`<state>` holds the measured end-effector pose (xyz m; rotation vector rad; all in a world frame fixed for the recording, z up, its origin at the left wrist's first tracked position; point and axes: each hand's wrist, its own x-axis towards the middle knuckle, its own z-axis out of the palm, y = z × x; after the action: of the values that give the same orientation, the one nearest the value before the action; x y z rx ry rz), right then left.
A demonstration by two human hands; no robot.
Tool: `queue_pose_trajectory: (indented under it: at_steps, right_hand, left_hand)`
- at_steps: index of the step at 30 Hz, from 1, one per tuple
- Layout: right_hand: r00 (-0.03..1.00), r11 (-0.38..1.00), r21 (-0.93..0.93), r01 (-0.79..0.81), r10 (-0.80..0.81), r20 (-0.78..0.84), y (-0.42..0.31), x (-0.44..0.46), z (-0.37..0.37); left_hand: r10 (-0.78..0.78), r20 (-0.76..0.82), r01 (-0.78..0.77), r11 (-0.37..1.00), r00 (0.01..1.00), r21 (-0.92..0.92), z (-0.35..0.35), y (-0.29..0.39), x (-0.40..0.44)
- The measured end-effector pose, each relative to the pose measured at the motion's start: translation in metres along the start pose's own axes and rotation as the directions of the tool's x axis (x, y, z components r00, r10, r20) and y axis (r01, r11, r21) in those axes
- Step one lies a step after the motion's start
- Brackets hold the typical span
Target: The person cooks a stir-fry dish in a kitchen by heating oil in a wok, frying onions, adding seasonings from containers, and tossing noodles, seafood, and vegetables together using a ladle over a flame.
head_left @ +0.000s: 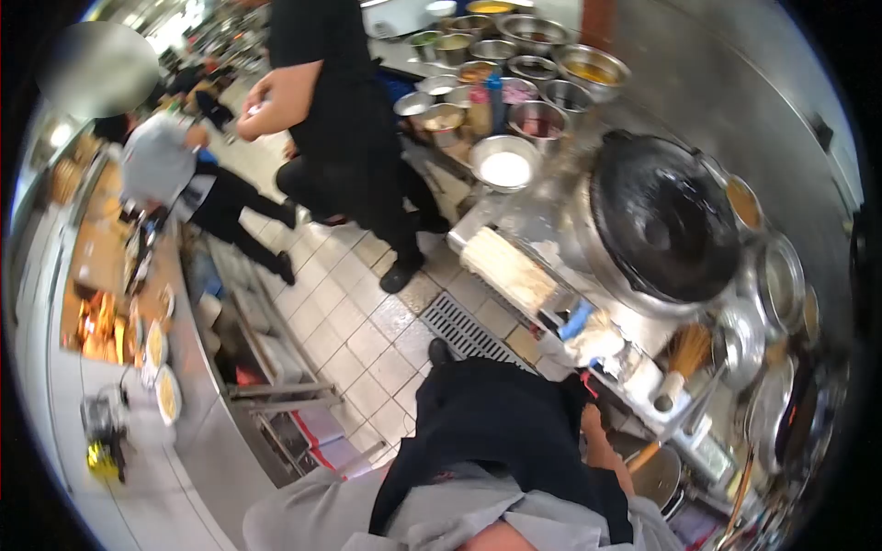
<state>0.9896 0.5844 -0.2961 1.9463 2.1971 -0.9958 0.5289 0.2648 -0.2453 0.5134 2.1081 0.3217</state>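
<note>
My right hand (pixel 591 418) is low at the front edge of the steel cooking station, beside my black apron (pixel 496 413). Its fingers are too small and hidden to make out, and a small red part (pixel 589 384) shows just above it. Near my right forearm, a ladle's wooden handle (pixel 645 455) slants over a metal pot (pixel 663 476). My left hand is out of sight; only the grey left sleeve (pixel 299 514) shows. A large black wok (pixel 666 220) sits on the burner ahead to the right.
Along the station lie a folded pale cloth (pixel 508 266), a bamboo brush (pixel 687 354) and a strainer (pixel 781 280). Several metal bowls (pixel 537 121) stand beyond. A person in black (pixel 344 138) stands ahead; another in grey (pixel 156 161) is at the left counter (pixel 207 432). A floor drain (pixel 469 331) lies between.
</note>
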Motion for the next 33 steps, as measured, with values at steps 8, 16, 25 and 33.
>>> queue_pose_trajectory:
  at_steps: [8, 16, 25, 33]
  right_hand:
    - [0.994, 0.997, 0.008, 0.071, -0.071, 0.085, -0.030, -0.004, -0.005]
    - [0.994, 0.988, 0.113, 0.104, -0.107, 0.017, -0.035, -0.018, -0.008]
    - [0.982, 0.975, 0.131, 0.177, -0.185, 0.048, -0.064, 0.008, -0.015]
    - [0.989, 0.978, 0.204, -0.036, 0.006, 0.148, -0.086, 0.016, -0.001]
  left_hand:
    - [-0.065, -0.012, 0.065, 0.997, 0.998, -0.051, 0.020, 0.010, -0.017]
    - [-0.090, 0.003, 0.090, 0.993, 0.996, -0.071, 0.023, 0.022, -0.007]
    - [-0.093, 0.067, 0.096, 0.994, 0.993, -0.043, 0.007, 0.040, 0.022]
    - [-0.043, 0.089, 0.022, 0.974, 0.995, 0.225, -0.044, 0.061, 0.072]
